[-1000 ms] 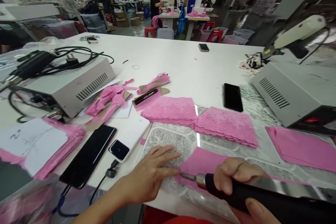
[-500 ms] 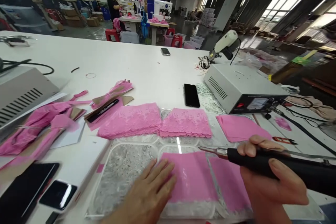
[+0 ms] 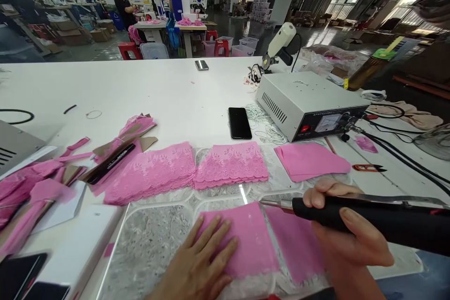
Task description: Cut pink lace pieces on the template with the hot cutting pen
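Observation:
My left hand (image 3: 207,262) lies flat with its fingers spread on the left part of a pink fabric square (image 3: 246,239). In my right hand (image 3: 351,229) is a black pen-like tool (image 3: 330,211), its metal tip pointing left, by the upper right corner of that square. A second pink piece (image 3: 298,243) lies just right of the first, partly behind my right hand. Both lie on a clear sheet over a grey speckled surface (image 3: 151,243). Behind them are two stacks of scalloped pink lace (image 3: 158,168), (image 3: 232,164) and plain pink fabric (image 3: 312,159).
A grey control box (image 3: 309,98) with cables stands at the back right, beside a black phone (image 3: 239,123) and orange snips (image 3: 369,168). Pink bundles (image 3: 42,183) and a white box (image 3: 80,248) lie left. Two people are in the background.
The view has shifted, so most things appear further left. My left hand remains flat on the fabric square, and the tool is still in my right hand near its upper right corner.

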Action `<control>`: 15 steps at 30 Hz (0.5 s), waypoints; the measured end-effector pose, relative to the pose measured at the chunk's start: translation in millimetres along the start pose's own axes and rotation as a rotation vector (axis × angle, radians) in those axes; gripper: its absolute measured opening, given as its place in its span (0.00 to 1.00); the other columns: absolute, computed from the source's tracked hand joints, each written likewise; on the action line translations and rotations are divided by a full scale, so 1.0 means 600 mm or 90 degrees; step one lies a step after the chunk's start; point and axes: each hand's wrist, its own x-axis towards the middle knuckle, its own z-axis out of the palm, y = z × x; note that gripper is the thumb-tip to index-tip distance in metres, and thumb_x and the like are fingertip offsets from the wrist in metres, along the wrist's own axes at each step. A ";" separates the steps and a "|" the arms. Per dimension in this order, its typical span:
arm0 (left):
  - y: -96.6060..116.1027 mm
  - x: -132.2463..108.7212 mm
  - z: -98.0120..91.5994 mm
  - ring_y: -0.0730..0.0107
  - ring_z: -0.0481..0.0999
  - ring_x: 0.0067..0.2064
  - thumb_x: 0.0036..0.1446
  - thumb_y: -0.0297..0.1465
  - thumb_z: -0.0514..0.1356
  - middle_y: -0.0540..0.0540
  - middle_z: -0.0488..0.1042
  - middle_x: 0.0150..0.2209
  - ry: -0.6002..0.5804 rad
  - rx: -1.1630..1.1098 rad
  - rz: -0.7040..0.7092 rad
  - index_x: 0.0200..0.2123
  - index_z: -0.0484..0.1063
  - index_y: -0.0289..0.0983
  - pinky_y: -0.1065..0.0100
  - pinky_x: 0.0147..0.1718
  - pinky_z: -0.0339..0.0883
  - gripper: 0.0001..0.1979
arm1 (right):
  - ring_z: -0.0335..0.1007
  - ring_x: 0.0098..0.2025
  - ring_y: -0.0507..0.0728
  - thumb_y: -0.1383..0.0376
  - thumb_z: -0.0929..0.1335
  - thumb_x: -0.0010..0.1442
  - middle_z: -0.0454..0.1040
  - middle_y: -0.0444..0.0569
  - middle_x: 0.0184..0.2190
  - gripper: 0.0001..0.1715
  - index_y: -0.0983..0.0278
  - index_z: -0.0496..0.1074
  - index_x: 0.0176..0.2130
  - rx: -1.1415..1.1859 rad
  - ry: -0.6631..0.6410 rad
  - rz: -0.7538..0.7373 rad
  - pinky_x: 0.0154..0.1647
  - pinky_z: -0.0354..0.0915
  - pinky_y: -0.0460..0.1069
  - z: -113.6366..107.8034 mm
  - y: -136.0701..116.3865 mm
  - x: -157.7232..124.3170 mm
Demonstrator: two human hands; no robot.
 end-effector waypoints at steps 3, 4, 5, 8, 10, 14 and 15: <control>-0.001 0.000 0.004 0.56 0.53 0.69 0.67 0.40 0.55 0.39 0.63 0.64 0.007 0.017 0.009 0.62 0.64 0.36 0.48 0.66 0.45 0.23 | 0.65 0.24 0.50 0.66 0.67 0.46 0.72 0.46 0.30 0.10 0.65 0.75 0.31 -0.004 -0.014 -0.001 0.25 0.65 0.49 -0.001 0.002 -0.003; -0.001 0.000 0.006 0.55 0.53 0.69 0.67 0.40 0.55 0.39 0.63 0.64 0.011 0.021 0.012 0.61 0.64 0.36 0.47 0.66 0.44 0.23 | 0.65 0.24 0.50 0.65 0.67 0.46 0.72 0.46 0.31 0.09 0.64 0.75 0.31 -0.003 -0.017 0.000 0.25 0.65 0.49 -0.001 0.002 -0.003; -0.001 0.000 0.007 0.55 0.54 0.69 0.67 0.40 0.55 0.39 0.63 0.64 0.011 0.021 0.012 0.61 0.64 0.36 0.47 0.66 0.44 0.23 | 0.65 0.24 0.50 0.65 0.67 0.47 0.71 0.46 0.31 0.09 0.64 0.74 0.32 -0.002 -0.018 0.003 0.25 0.66 0.49 0.000 0.003 -0.004; -0.001 -0.001 0.009 0.55 0.54 0.68 0.67 0.39 0.56 0.40 0.63 0.64 0.010 0.010 0.004 0.61 0.64 0.36 0.47 0.66 0.45 0.23 | 0.65 0.24 0.50 0.65 0.68 0.47 0.71 0.46 0.31 0.09 0.64 0.74 0.32 -0.004 -0.019 0.011 0.25 0.66 0.50 0.002 0.004 -0.006; -0.001 -0.002 0.009 0.55 0.54 0.68 0.67 0.39 0.56 0.40 0.64 0.64 0.007 0.007 0.001 0.61 0.64 0.37 0.47 0.66 0.46 0.23 | 0.65 0.24 0.50 0.65 0.67 0.47 0.70 0.47 0.31 0.09 0.64 0.74 0.32 -0.008 -0.015 0.014 0.25 0.66 0.50 0.003 0.005 -0.007; 0.000 -0.002 0.007 0.56 0.54 0.69 0.67 0.40 0.56 0.40 0.64 0.63 0.019 0.014 0.002 0.61 0.65 0.36 0.48 0.66 0.45 0.23 | 0.65 0.24 0.51 0.65 0.68 0.47 0.70 0.47 0.30 0.09 0.64 0.74 0.32 -0.021 -0.021 0.008 0.25 0.66 0.51 0.003 0.006 -0.006; 0.001 -0.002 0.006 0.56 0.53 0.69 0.67 0.40 0.56 0.40 0.64 0.63 0.020 0.011 0.000 0.61 0.65 0.36 0.48 0.67 0.46 0.23 | 0.65 0.24 0.51 0.64 0.69 0.48 0.70 0.47 0.30 0.08 0.64 0.74 0.31 -0.026 -0.025 0.007 0.25 0.66 0.51 0.003 0.007 -0.006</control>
